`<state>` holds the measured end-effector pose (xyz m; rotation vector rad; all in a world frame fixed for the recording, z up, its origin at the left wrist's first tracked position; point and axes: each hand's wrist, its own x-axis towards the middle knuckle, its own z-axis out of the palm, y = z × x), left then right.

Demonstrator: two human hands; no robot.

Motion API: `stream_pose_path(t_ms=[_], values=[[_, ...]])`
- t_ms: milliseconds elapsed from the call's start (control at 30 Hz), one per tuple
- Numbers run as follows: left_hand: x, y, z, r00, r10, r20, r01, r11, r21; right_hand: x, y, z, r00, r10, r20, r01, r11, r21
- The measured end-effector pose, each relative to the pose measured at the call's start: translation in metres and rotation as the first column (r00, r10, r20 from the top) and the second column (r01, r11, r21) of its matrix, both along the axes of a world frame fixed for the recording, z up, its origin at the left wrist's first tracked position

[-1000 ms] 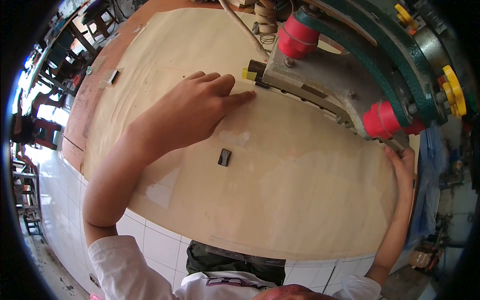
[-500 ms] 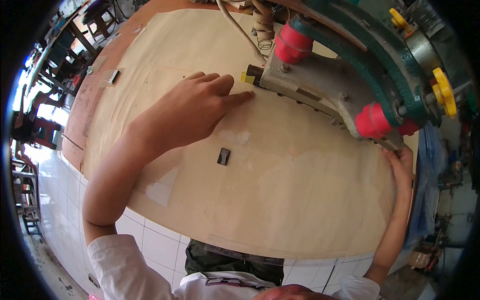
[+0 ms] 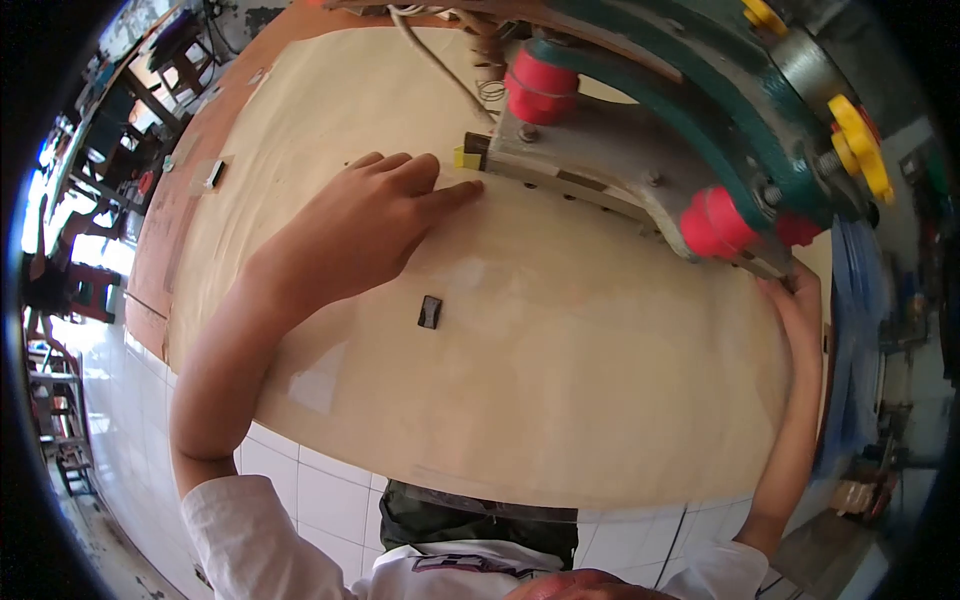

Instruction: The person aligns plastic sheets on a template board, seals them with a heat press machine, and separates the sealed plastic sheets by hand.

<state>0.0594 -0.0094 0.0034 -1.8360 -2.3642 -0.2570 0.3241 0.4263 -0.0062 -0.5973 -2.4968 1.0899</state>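
Observation:
My left hand (image 3: 375, 220) rests on the tan sheet over the table (image 3: 560, 400), index finger stretched toward the left end of a metal bar, other fingers curled. Nothing shows in it. A yellow block (image 3: 467, 157) sits at that end of the bar. The green machine (image 3: 650, 90) with red knobs (image 3: 716, 222) stands above the bar. My right hand (image 3: 795, 297) is at the bar's right end, thumb and fingers around its tip. A small black piece (image 3: 429, 312) lies on the sheet.
Another small dark piece (image 3: 214, 174) lies at the table's left. Yellow knobs (image 3: 860, 148) stick out at the machine's right. A cable (image 3: 436, 60) runs down behind the bar. Blue plastic (image 3: 855, 330) hangs at the right, and stools (image 3: 90, 290) stand at the far left.
The machine appears farther left and slightly higher in view, as do both hands and the black piece, as the camera view shifts. The bar's end stays beside my left fingertip.

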Motion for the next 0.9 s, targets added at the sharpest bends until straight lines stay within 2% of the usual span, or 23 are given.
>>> stream_pose_path(t_ms=[100, 233, 300, 367, 400, 700, 900], values=[[0.004, 0.001, 0.005, 0.999, 0.019, 0.041, -0.018, 1.000, -0.010, 0.000, 0.003, -0.002, 0.999, -0.029, 0.024, 0.028, 0.999, 0.028], [0.007, 0.003, 0.008, 0.997, -0.037, 0.062, 0.037, 0.999, 0.005, 0.001, -0.002, 0.001, 0.998, -0.043, 0.042, 0.040, 0.998, 0.057], [0.010, 0.005, 0.012, 0.997, 0.042, 0.066, -0.040, 0.998, -0.041, -0.001, -0.007, 0.007, 0.997, -0.064, 0.049, 0.061, 0.996, 0.064], [0.011, 0.006, 0.012, 0.998, 0.038, 0.058, -0.035, 0.999, -0.038, 0.000, -0.005, 0.009, 0.998, 0.019, 0.067, -0.024, 0.997, 0.079], [0.010, 0.006, 0.012, 0.997, 0.062, 0.051, -0.060, 0.997, -0.041, 0.001, -0.004, 0.009, 0.998, 0.000, 0.063, -0.006, 0.996, 0.085], [0.015, 0.011, 0.015, 0.994, 0.068, 0.091, -0.063, 0.997, -0.050, 0.003, -0.002, 0.007, 0.998, 0.025, 0.051, -0.023, 0.999, -0.039], [0.015, 0.013, 0.014, 0.994, 0.069, 0.085, -0.066, 0.997, -0.030, 0.002, 0.002, 0.003, 0.999, 0.037, 0.036, -0.037, 0.999, 0.003]])
